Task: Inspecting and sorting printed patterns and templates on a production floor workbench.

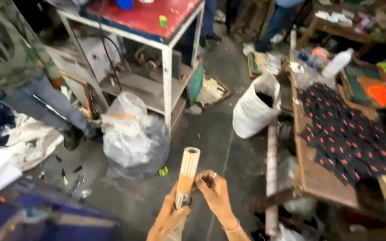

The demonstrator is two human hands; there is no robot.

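Note:
I hold a pale cardboard tube (188, 172) upright at the bottom centre of the head view. My left hand (168, 217) grips its lower part from below. My right hand (214, 191), with a ring on one finger and a bangle at the wrist, pinches the tube's brown middle band from the right. The tube's open top end points away from me, and its bottom end is hidden behind my left hand.
A clear plastic bag (135, 136) and a white sack (253, 107) stand on the concrete floor. A metal rack with a red top (166, 42) is behind them. Dark patterned cloth (349, 134) lies on a wooden table at right. A person's legs (45, 102) stand at left.

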